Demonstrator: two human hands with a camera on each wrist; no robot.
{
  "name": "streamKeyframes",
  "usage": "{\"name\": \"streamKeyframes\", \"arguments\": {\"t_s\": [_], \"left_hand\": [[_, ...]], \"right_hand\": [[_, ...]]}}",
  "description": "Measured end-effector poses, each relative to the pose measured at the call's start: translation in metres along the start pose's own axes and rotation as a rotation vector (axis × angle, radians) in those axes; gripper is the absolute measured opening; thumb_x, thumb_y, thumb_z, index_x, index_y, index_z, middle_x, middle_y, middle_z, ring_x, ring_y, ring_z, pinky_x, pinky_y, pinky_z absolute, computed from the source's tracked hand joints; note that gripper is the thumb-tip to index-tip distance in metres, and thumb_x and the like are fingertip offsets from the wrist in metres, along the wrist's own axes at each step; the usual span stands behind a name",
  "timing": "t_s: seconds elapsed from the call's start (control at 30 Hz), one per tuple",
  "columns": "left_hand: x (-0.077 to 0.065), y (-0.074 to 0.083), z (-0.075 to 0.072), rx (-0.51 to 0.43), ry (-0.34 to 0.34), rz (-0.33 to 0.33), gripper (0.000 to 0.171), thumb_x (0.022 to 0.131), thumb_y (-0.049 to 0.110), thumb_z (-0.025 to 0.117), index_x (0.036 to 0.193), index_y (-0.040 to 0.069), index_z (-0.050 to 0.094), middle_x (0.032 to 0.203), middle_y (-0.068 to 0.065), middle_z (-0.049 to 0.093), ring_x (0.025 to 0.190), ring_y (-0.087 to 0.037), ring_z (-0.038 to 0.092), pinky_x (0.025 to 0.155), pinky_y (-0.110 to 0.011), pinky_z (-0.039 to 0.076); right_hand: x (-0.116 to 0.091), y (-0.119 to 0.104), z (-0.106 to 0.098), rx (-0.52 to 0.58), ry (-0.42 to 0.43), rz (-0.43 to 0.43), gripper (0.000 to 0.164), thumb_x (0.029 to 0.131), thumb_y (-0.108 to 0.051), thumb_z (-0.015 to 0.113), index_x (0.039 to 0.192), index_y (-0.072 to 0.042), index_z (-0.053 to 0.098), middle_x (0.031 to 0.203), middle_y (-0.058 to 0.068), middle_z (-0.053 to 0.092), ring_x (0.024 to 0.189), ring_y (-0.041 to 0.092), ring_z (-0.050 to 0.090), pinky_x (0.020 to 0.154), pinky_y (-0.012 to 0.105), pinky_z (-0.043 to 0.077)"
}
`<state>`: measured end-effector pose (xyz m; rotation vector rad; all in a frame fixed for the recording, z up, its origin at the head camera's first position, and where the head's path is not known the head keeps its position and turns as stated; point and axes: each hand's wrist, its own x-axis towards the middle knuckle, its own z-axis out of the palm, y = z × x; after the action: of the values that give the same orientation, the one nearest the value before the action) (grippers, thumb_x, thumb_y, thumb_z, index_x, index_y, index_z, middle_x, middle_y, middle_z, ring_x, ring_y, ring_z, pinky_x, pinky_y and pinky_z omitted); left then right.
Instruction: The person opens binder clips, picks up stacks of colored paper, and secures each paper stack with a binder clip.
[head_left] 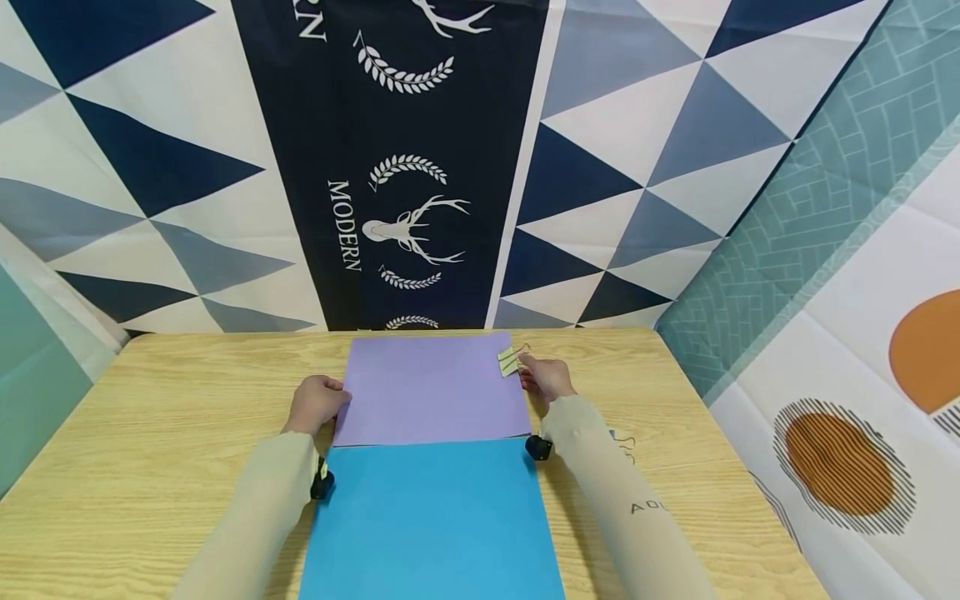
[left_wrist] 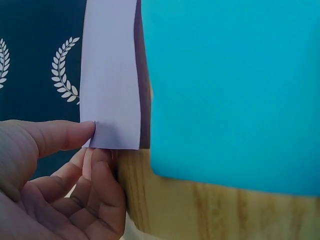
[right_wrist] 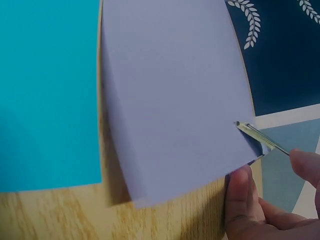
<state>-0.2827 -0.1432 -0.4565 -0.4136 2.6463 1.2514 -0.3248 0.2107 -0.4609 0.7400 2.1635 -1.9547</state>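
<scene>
A purple sheet of paper [head_left: 427, 392] lies on the far part of the table, just beyond a blue sheet [head_left: 435, 517]. My left hand [head_left: 313, 405] pinches the purple sheet's left edge, thumb above and fingers beneath, as the left wrist view shows. At the far right corner of that sheet, a pale yellow binder clip [head_left: 508, 362] sits over the edge. My right hand [head_left: 552, 380] holds this clip; in the right wrist view the thumb is on its wire handle [right_wrist: 281, 148] and a fingertip is below the paper. The purple sheet's near edge lifts slightly.
Wire handles of another clip [head_left: 624, 446] show beside my right sleeve, its body mostly hidden. The wooden table [head_left: 172, 433] meets a patterned cloth backdrop [head_left: 420, 125] at the far edge. Another patterned cloth [head_left: 810, 350] hangs at the right.
</scene>
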Motion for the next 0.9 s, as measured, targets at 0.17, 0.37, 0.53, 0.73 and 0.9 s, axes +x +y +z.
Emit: {"name": "streamKeyframes", "arguments": {"t_s": [0.17, 0.37, 0.53, 0.73, 0.9], "left_hand": [[-0.002, 0.002, 0.000, 0.011, 0.002, -0.007, 0.028, 0.089, 0.012, 0.057, 0.109, -0.008, 0.058, 0.109, -0.026, 0.058, 0.087, -0.029, 0.058, 0.070, -0.033, 0.049], [-0.001, -0.001, 0.000, 0.014, 0.006, -0.010, 0.028, 0.089, 0.012, 0.058, 0.108, -0.007, 0.059, 0.107, -0.025, 0.059, 0.084, -0.028, 0.058, 0.067, -0.031, 0.048], [0.000, -0.003, 0.000, 0.014, 0.010, -0.005, 0.028, 0.089, 0.014, 0.058, 0.108, -0.007, 0.059, 0.106, -0.025, 0.060, 0.085, -0.028, 0.059, 0.068, -0.032, 0.049], [-0.007, -0.004, -0.005, 0.032, 0.000, 0.046, 0.030, 0.088, 0.017, 0.058, 0.106, -0.007, 0.059, 0.103, -0.023, 0.061, 0.085, -0.027, 0.056, 0.068, -0.033, 0.046], [-0.015, -0.007, -0.012, 0.041, -0.033, 0.090, 0.034, 0.089, 0.022, 0.057, 0.107, -0.007, 0.059, 0.098, -0.019, 0.062, 0.080, -0.023, 0.054, 0.066, -0.030, 0.044]], "right_hand": [[-0.001, 0.001, 0.000, 0.026, -0.012, -0.023, 0.042, 0.092, -0.018, 0.059, 0.124, 0.009, 0.052, 0.083, 0.004, 0.059, 0.062, 0.005, 0.059, 0.064, 0.018, 0.052], [-0.004, 0.001, -0.001, 0.012, -0.019, -0.027, 0.039, 0.092, -0.015, 0.059, 0.123, 0.008, 0.053, 0.092, 0.008, 0.060, 0.064, 0.006, 0.059, 0.067, 0.019, 0.052], [-0.005, 0.001, -0.005, 0.008, -0.038, -0.008, 0.040, 0.092, -0.016, 0.058, 0.124, 0.007, 0.053, 0.090, 0.008, 0.062, 0.065, 0.007, 0.061, 0.069, 0.021, 0.054], [-0.008, 0.000, -0.013, 0.008, -0.056, 0.003, 0.040, 0.093, -0.016, 0.057, 0.126, 0.006, 0.052, 0.097, 0.011, 0.062, 0.071, 0.011, 0.063, 0.075, 0.024, 0.054], [-0.018, -0.005, -0.023, -0.024, -0.082, -0.011, 0.045, 0.094, -0.018, 0.055, 0.130, 0.007, 0.047, 0.106, 0.015, 0.060, 0.076, 0.013, 0.063, 0.080, 0.028, 0.054]]}}
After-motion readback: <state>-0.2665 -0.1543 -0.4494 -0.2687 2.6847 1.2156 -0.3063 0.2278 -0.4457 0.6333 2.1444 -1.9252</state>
